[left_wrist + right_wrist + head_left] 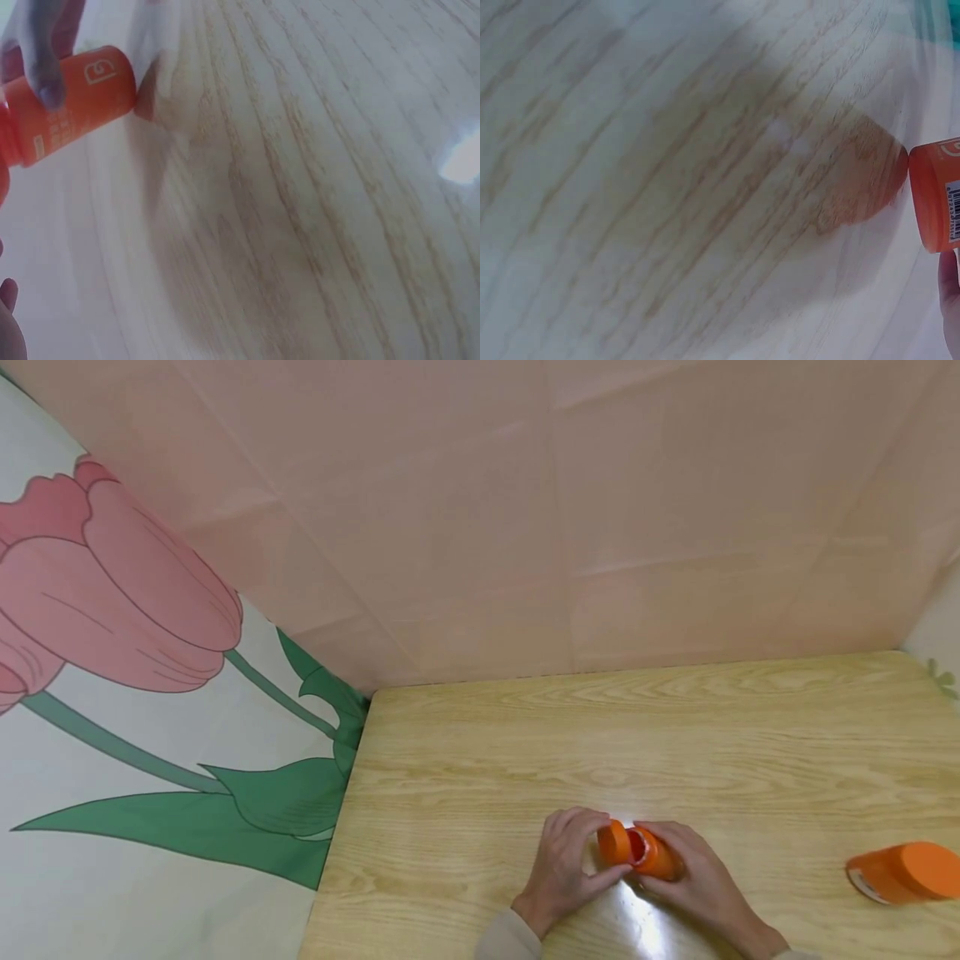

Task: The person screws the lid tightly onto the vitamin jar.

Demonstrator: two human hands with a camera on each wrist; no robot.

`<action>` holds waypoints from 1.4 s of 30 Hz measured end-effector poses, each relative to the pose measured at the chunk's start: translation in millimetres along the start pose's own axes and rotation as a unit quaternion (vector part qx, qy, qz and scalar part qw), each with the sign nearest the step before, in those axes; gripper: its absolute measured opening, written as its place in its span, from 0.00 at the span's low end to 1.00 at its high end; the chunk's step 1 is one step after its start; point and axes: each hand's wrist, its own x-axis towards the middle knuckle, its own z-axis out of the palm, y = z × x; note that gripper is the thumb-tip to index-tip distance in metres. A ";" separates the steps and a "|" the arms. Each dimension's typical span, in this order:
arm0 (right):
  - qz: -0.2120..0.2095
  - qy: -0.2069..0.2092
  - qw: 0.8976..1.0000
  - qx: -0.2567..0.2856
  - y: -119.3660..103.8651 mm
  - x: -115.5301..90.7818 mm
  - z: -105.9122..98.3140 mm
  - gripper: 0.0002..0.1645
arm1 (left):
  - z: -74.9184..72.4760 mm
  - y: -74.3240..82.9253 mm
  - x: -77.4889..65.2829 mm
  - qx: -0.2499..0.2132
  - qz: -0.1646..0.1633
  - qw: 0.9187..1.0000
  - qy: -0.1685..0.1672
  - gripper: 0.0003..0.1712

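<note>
In the head view, my left hand (558, 867) pinches a round orange lid (615, 842) between fingers and thumb. Just to its right, an orange plastic bottle (660, 857) is tilted with its uncovered mouth toward the lid, and a red inside shows at the opening. My right hand (701, 878) grips that bottle around its body. White printing marks the bottle (94, 84) in the left wrist view, where fingers of the right hand lie over it. The right wrist view catches only the bottle's base end (932, 199), with a barcode label, close over the table.
A larger orange container (907, 872) with an orange lid stands at the right on the wood-grain table (480, 760). Behind the table hangs a plain pinkish sheet (480, 527). A tulip-patterned covering (187, 893) borders the left edge.
</note>
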 end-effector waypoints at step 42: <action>-0.039 -0.009 0.999 -0.016 2.4 1.2 5.6 0.48 | 3.8 0.7 0.2 0.003 0.008 0.998 -0.055 0.34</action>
